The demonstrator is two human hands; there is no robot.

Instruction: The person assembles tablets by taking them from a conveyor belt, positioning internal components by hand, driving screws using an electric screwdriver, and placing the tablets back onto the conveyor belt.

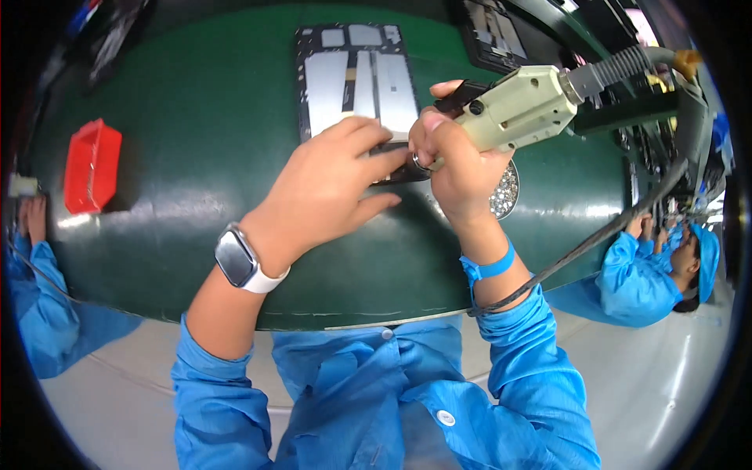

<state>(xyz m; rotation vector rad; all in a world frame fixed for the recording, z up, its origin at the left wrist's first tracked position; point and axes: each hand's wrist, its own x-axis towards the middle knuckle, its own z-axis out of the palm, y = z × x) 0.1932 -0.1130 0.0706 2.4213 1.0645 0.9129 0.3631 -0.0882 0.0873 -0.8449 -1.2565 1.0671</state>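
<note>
An opened tablet with silver panels and a black frame lies on the green table. My left hand, with a watch on its wrist, reaches over the tablet's near end, fingers apart. My right hand grips a pale green electric screwdriver with a black lever, its front end angled down to the left. A bright metal tip shows beside my left fingertips at the tablet's near right corner. Whether it touches a screw is hidden. Partly behind my right wrist sits a round dish of small screws.
A red plastic bin stands on the table's left side. Another dark device lies at the far right. The tool's cable curves down past my right forearm. Co-workers in blue sit at the left and right.
</note>
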